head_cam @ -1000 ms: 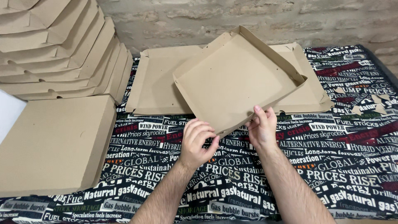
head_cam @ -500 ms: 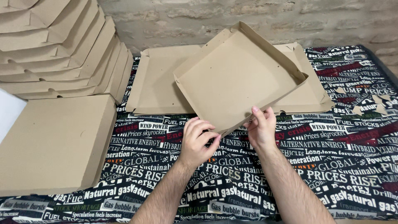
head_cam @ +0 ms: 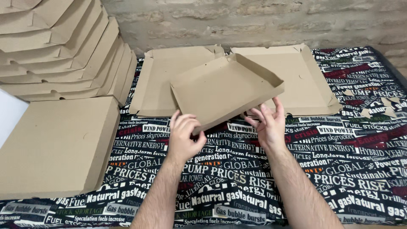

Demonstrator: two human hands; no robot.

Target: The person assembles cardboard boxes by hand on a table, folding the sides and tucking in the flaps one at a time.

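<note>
Biggest risk here, I'd say, is the half-folded cardboard box (head_cam: 227, 91) slipping or creasing in the wrong spot, since it's held up off the surface (head_cam: 237, 178) by its near edge only, tilted with the far walled side raised. The left hand (head_cam: 184, 138) is curled shut on the near left corner, thumb side pinching the cardboard, and that looks firm enough. The right hand (head_cam: 269, 125) is the weak point: its fingers are spread apart and only propping the box's near right edge from below, not clamped on anything, so a twist from the left could make the panel sag or swing out of that open palm. If it drops, it lands on the flat box blank (head_cam: 296, 78) lying just behind and under it, and could knock its raised flaps out of shape. Both forearms come in from the bottom of the view, roughly parallel, wrists bent up a little. There's also a closed box (head_cam: 57, 144) to the left and a stack of folded boxes (head_cam: 63, 51) leaning at the back left, near enough that a wide elbow swing might nudge them.
</note>
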